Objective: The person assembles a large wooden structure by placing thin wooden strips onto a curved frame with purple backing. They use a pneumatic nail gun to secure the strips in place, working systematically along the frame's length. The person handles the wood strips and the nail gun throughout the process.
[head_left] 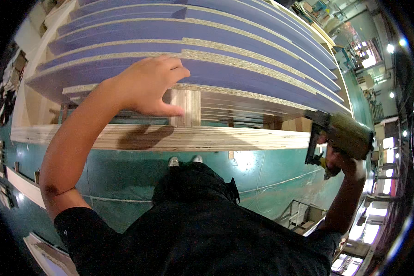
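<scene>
My left hand (149, 85) is open, its thumb and fingers spread and nothing between them. It hovers at the near edge of the stacked blue-purple boards (253, 73), whose edges show raw particleboard. Just beside the thumb stands a pale wooden block (193, 108). Far to the right, my right hand (341, 161) is wrapped round the handle of a nail gun (349, 131). The tool's nose points left, close to the right end of the boards. Across the front runs a long layered plywood rail (216, 139), with my left hand's shadow on it.
Below the rail lies the green floor (119, 172), where my shoes (173, 161) stand. A metal-framed cart (303, 214) is at the lower right. Pale timber strips (25, 184) lie at the left. Machines and lit windows line the workshop's right side.
</scene>
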Demonstrator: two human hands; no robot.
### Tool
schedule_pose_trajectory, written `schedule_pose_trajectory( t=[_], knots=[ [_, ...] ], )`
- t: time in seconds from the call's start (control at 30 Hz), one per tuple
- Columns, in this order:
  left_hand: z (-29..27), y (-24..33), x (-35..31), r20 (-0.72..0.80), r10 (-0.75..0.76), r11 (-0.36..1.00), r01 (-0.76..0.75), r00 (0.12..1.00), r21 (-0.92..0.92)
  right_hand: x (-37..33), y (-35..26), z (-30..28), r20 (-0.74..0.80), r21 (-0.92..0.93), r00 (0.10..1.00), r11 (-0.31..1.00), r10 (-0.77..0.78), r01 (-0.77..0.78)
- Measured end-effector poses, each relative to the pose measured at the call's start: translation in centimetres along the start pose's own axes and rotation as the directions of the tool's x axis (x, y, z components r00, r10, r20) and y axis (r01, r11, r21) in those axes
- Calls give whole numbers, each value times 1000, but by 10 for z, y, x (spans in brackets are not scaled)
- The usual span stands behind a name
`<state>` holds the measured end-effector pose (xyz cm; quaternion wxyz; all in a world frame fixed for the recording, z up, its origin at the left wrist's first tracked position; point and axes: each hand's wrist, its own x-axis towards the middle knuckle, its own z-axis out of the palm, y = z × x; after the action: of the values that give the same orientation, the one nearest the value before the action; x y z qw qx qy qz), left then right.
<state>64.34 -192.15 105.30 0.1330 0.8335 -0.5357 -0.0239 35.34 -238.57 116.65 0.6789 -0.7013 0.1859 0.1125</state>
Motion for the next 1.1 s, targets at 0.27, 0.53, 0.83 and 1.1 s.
schedule_pose_trajectory(
  t=[0.27,0.53,0.83,1.1],
  knots=[
    [16,-22,-11,134,-103,956,135,986,-259,155,-82,179,578,-638,816,611,-22,468],
    [30,-22,-10,55,-124,921,136,991,-365,218,-97,248,496,-828,803,457,331,323],
    [29,-22,-10,115,-143,911,176,983,-373,221,-94,249,531,-813,801,433,277,389],
    [29,-23,-9,102,-131,936,156,986,-314,222,-103,261,407,-905,827,297,388,305]
  ],
)
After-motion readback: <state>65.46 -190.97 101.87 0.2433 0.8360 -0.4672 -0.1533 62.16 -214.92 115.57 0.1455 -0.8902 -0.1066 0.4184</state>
